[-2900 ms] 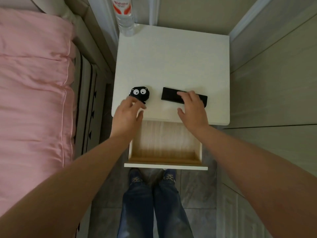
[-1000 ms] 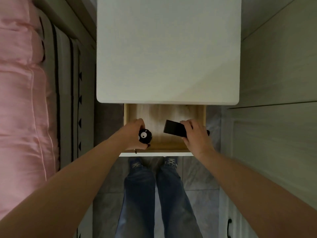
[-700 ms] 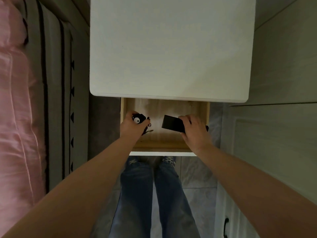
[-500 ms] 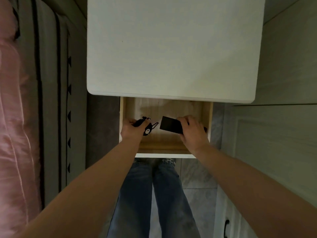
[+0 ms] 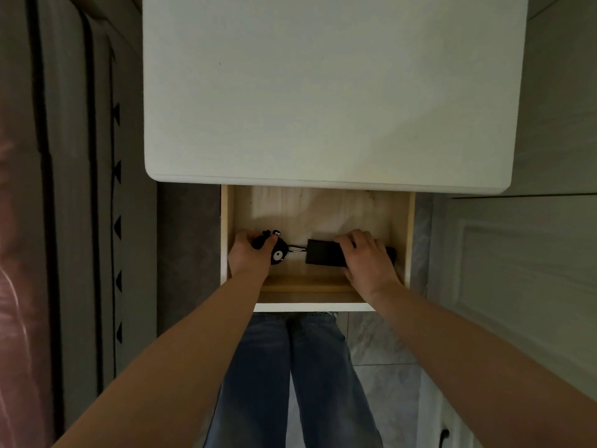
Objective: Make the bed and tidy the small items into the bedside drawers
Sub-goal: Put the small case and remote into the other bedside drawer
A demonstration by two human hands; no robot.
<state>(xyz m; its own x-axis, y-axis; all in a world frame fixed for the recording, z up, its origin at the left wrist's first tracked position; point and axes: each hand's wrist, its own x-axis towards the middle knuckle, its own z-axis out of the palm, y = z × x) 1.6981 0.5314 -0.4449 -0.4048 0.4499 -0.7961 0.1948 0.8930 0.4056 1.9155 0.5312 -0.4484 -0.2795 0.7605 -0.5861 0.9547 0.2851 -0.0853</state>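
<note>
— White smooth top of the bedside table [image 5: 323,92] is bare now?

— Yes, both small things moved down into the open pale wooden drawer [image 5: 409,237]. Right hand [image 5: 368,260] grips the flat black rectangular case [image 5: 323,253] near the right wall; left hand [image 5: 250,257] holds the round black toy with eyes [image 5: 278,252] by the left wall.

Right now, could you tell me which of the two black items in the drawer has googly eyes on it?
The round black keychain charm, held by the left hand at the drawer's left side. The flat black rectangular device under the right hand is plain.
</note>
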